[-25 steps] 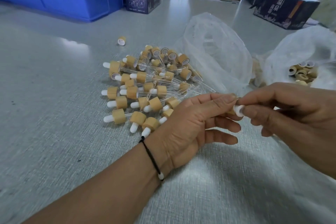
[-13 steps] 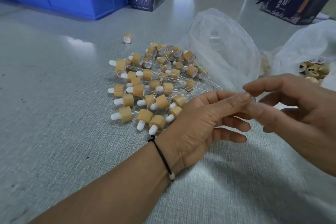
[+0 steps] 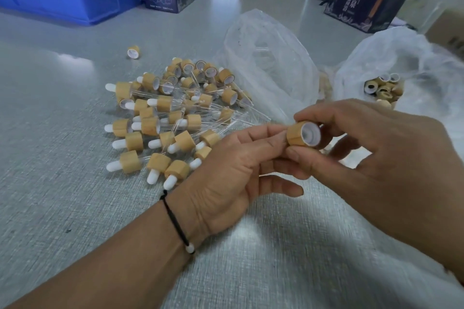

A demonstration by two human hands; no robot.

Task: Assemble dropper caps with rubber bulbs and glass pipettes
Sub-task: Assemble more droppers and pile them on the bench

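I see my right hand (image 3: 376,158) pinching a tan cap (image 3: 302,136) with thumb and fingers, its white open end facing me. My left hand (image 3: 241,170) pinches the cap's other end with its fingertips, so I can't see what is there. Just left of my hands lies a pile of done droppers (image 3: 170,118) on the grey table (image 3: 62,183). A clear bag (image 3: 266,63) sits behind, and another bag (image 3: 406,63) holds loose caps (image 3: 381,89). A blue bin (image 3: 70,0) is far back, cut off.

Bamboo cap (image 3: 302,136) sideways, white inside showing
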